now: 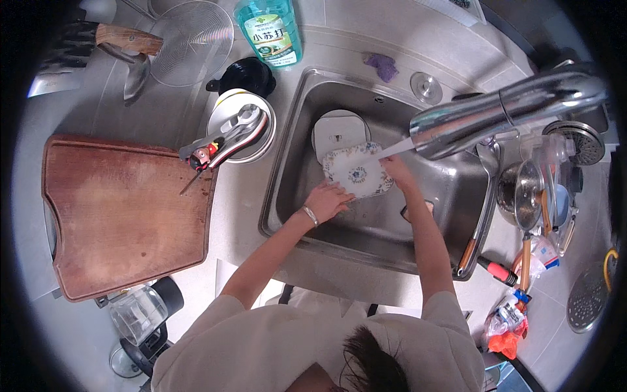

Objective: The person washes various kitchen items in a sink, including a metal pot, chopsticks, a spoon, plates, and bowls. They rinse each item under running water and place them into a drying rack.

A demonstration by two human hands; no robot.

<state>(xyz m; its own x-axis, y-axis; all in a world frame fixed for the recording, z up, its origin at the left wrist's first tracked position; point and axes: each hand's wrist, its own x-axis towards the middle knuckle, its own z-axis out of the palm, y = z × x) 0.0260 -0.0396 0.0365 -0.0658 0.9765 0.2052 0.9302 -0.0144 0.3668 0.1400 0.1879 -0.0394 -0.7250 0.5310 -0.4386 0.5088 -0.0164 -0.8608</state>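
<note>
A square white plate with a blue floral pattern (358, 171) is held over the basin of the steel sink (362, 230). My right hand (397, 172) grips its right edge. At its lower left edge lies my left hand (329, 200), fingers along the rim; whether they close around it is hard to tell. Water runs from the chrome faucet (460, 120) onto the plate. Behind it, partly covered, white plates (338, 131) rest in the sink. A small sponge-like item (406, 213) sits on the basin floor, partly hidden by my right forearm.
Left of the sink stand stacked white bowls (267, 147) with utensils, a wooden cutting board (132, 215) and a teal bottle (272, 34). A long-handled spatula (482, 196) leans along the sink's right rim. Further right is a saucepan (521, 196). A purple cloth (383, 67) lies behind the basin.
</note>
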